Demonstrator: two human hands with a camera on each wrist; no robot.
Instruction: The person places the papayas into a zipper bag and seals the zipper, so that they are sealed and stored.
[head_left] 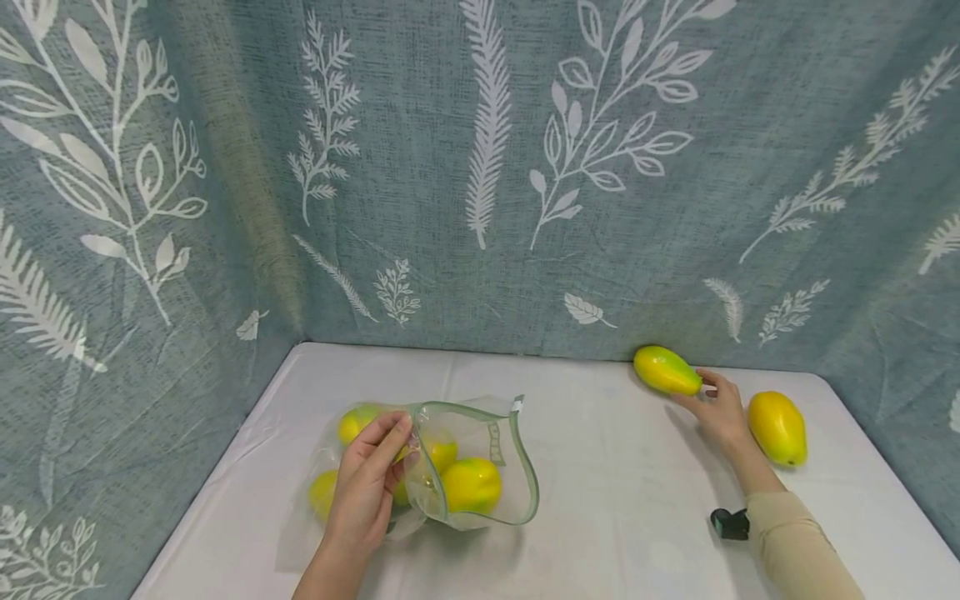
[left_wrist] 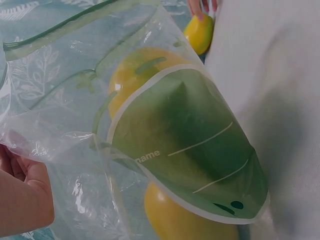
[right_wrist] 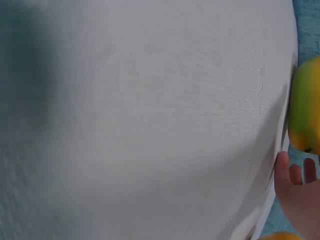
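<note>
My left hand (head_left: pixel 362 483) pinches the edge of a clear zip bag (head_left: pixel 491 429) between thumb and fingers. The bag's green-rimmed mouth gapes toward the right. Several yellow papayas (head_left: pixel 472 486) lie inside; in the left wrist view a green printed label (left_wrist: pixel 185 135) partly covers them. At the back right, a yellow-green papaya (head_left: pixel 663 370) lies by the table's rear edge. My right hand (head_left: pixel 720 412) is at its near end, thumb and fingers spread around the tip. In the right wrist view the fingertips (right_wrist: pixel 282 160) sit right by the papaya's end (right_wrist: pixel 306 110).
Another yellow papaya (head_left: pixel 777 428) lies to the right of my right forearm. A small dark device (head_left: pixel 729 523) shows at the right sleeve cuff. The white-covered table (head_left: pixel 600 475) meets a blue-green leaf-print curtain (head_left: pixel 420 183) at the back and sides.
</note>
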